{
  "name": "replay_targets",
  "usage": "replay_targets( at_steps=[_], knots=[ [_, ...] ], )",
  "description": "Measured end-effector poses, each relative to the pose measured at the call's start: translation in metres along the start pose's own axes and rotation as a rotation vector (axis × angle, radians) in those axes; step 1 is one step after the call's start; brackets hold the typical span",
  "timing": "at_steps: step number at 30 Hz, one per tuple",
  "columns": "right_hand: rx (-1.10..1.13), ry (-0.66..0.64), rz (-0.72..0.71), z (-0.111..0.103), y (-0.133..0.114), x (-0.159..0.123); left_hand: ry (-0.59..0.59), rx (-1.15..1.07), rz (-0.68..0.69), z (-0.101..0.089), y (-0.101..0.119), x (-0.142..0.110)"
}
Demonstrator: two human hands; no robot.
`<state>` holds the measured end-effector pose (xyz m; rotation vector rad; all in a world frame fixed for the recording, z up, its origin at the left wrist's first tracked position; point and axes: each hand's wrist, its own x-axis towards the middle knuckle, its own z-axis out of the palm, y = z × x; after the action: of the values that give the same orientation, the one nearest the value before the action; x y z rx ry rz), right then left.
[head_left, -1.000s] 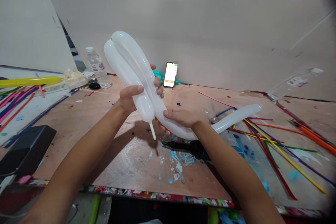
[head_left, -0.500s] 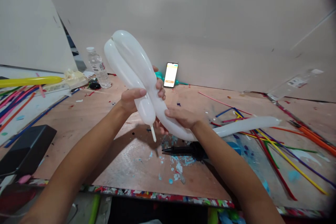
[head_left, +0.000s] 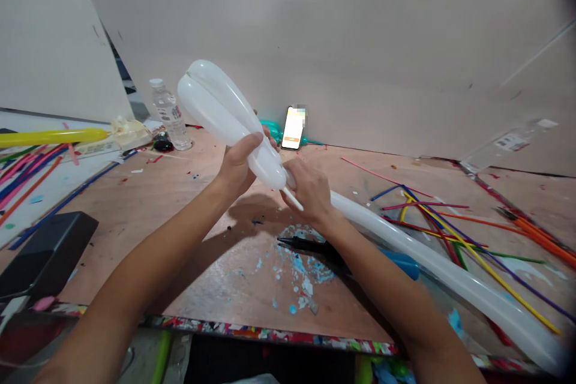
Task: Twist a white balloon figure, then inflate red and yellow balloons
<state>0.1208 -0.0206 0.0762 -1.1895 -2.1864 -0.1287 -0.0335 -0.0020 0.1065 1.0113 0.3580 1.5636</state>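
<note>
A long white modelling balloon (head_left: 216, 102) is folded into two side-by-side lengths that point up and left. My left hand (head_left: 243, 159) is wrapped around these lengths, thumb on top. Just to the right, my right hand (head_left: 310, 189) is closed on the same balloon, below the fold, its fingers partly hidden. The balloon's thin uninflated end (head_left: 293, 198) hangs beside my right hand. Past that hand, the long tail (head_left: 418, 246) runs down to the lower right. A black-nosed, blue-bodied hand pump (head_left: 306, 244) lies on the table under my right forearm.
A phone (head_left: 293, 127) leans on the wall, near a teal balloon pump (head_left: 270, 129). Water bottles stand left (head_left: 170, 117) and right (head_left: 508, 147). Several uninflated balloons (head_left: 443, 228) lie at right. A black box (head_left: 49, 252) and a yellow balloon (head_left: 54, 138) are at left.
The tail has swung from pointing right to running down toward the lower right. My right hand has moved up against the fold, and the folded part has tilted, its thin end turning rightward.
</note>
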Motion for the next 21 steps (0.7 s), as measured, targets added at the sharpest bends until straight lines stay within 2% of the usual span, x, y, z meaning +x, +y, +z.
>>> replay_targets(
  at_steps=[5, 11, 16, 18, 21],
  knots=[
    [-0.211, 0.063, -0.069, -0.004, -0.001, 0.0, 0.028, -0.037, -0.009, -0.001, 0.002, 0.002],
    [-0.19, 0.003, -0.038, -0.005, -0.011, -0.003, -0.043, 0.008, 0.028, -0.004, 0.01, 0.003],
    [-0.198, -0.02, -0.03, -0.018, -0.007, 0.007, -0.096, 0.023, 0.071, -0.006, 0.005, 0.003],
    [-0.254, -0.059, 0.021, -0.024, -0.004, 0.015, -0.133, 0.037, 0.052, -0.011, 0.003, 0.005],
    [-0.355, -0.19, 0.059, -0.033, -0.001, 0.03, -0.143, 0.061, 0.027, -0.019, 0.003, 0.008]
  ],
)
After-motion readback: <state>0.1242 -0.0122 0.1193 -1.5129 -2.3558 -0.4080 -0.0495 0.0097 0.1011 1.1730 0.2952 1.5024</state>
